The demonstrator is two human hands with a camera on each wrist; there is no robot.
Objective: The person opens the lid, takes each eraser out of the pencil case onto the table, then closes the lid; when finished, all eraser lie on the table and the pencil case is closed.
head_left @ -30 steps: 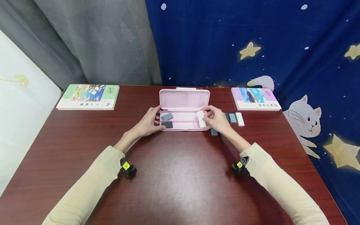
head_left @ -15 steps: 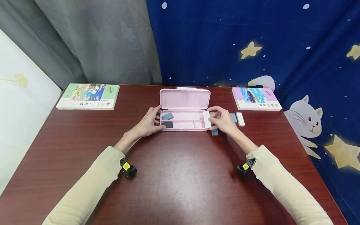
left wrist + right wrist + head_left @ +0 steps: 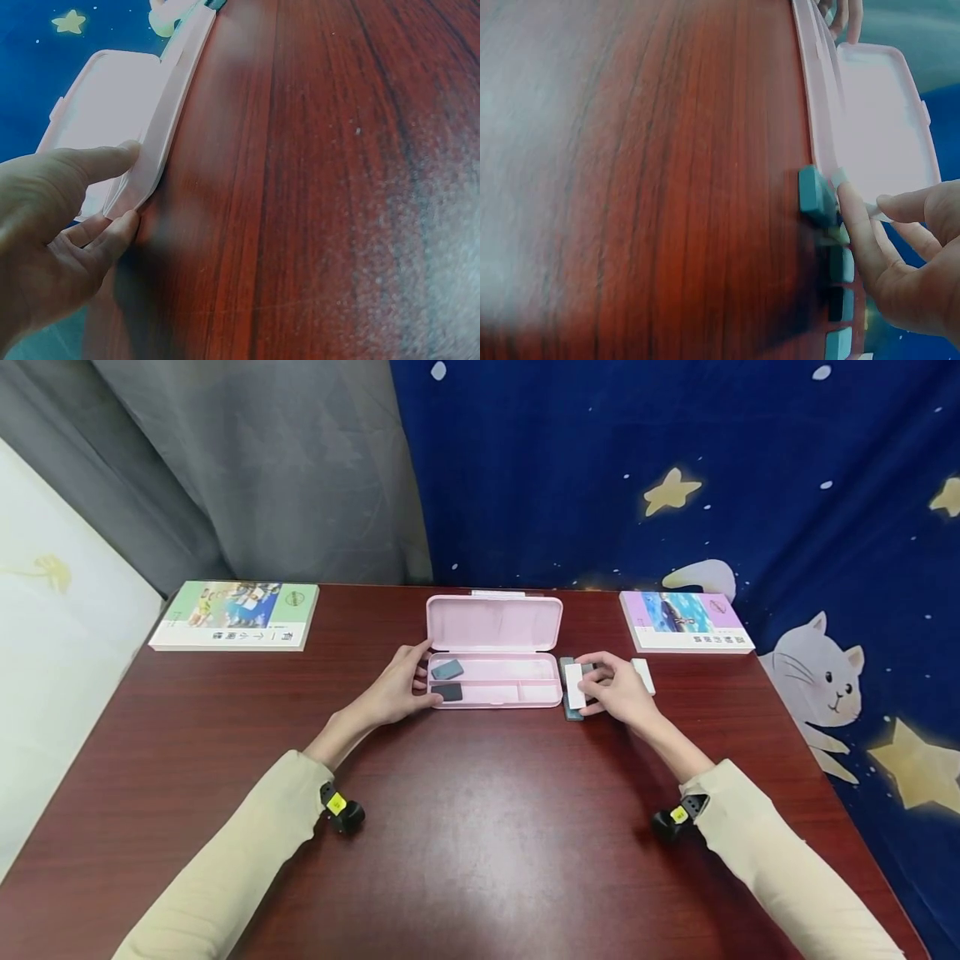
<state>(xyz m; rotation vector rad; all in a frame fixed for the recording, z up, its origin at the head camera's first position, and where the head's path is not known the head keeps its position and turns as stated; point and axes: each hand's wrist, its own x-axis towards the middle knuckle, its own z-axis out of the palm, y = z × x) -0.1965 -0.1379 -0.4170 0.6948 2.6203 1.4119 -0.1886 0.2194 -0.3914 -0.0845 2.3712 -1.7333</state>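
An open pink pencil case [image 3: 543, 693] lies mid-table with its lid [image 3: 493, 622] raised. Two dark erasers [image 3: 447, 670] sit in its left compartment. My left hand [image 3: 397, 681] grips the case's left end, thumb on the rim [image 3: 161, 135] and fingers under the corner. My right hand [image 3: 611, 689] pinches a white eraser [image 3: 575, 685] just outside the case's right end, over a teal eraser [image 3: 573, 715] that lies on the table. In the right wrist view the white eraser's tip [image 3: 840, 178] shows at my fingertip [image 3: 853, 217], beside the teal eraser [image 3: 814, 196].
Another white eraser [image 3: 642, 675] lies right of my right hand, and a row of small erasers [image 3: 840, 264] shows under it. A green book [image 3: 236, 614] lies at the back left and a purple book [image 3: 684, 620] at the back right. Curtains hang behind the table.
My right hand has carried the white eraser out of the case's right compartment and to the right, down beside the case. The left hand and the case have stayed put.
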